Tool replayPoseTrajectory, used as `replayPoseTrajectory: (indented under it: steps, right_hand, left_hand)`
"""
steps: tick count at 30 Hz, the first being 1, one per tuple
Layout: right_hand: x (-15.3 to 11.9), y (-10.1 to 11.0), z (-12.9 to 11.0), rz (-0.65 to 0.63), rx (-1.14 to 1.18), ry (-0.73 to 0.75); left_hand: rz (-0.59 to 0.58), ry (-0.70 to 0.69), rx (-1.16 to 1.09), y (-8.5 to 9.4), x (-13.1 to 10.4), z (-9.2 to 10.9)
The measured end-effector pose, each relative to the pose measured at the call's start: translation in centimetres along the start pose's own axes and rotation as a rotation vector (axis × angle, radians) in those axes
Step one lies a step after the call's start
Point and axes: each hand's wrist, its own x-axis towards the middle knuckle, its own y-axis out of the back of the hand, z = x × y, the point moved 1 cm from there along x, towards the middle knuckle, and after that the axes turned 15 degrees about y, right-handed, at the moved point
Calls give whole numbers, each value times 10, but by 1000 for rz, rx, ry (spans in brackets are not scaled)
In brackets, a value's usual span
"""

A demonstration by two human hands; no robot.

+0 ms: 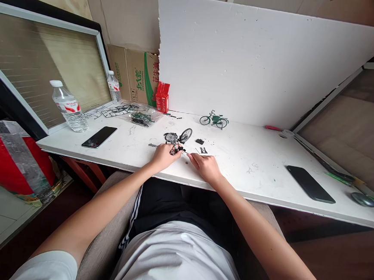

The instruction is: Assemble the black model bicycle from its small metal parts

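Now we hold a black toy bicycle point(178, 141) over the front of the white table point(247, 151), with the fingers of our left hand point(164, 157) pinching it. Our right hand point(206, 165) is just beside it, and we cannot tell if its fingers grip anything. Small black parts point(203, 150) lie just past our right hand. Farther back, a green toy bicycle point(215, 119) stands near the white board point(251, 63). A phone point(99, 137) lies to our left.

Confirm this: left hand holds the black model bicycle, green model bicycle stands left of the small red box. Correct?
No: the green model bicycle stands right of the small red box, as the head view shows. The left hand does hold the black model bicycle.
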Motion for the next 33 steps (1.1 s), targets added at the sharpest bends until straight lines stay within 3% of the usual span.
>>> replayPoseTrajectory:
  steps: [12,25,33]
  right_hand:
    - [4,-1,3,-38,220,-98]
    - [1,-7,2,-17,19,-63]
    - [0,-7,2,-18,38,-48]
  left_hand:
    - [11,56,20,2,-1,5]
    - [-4,19,2,3,0,5]
    - [7,25,2,2,0,4]
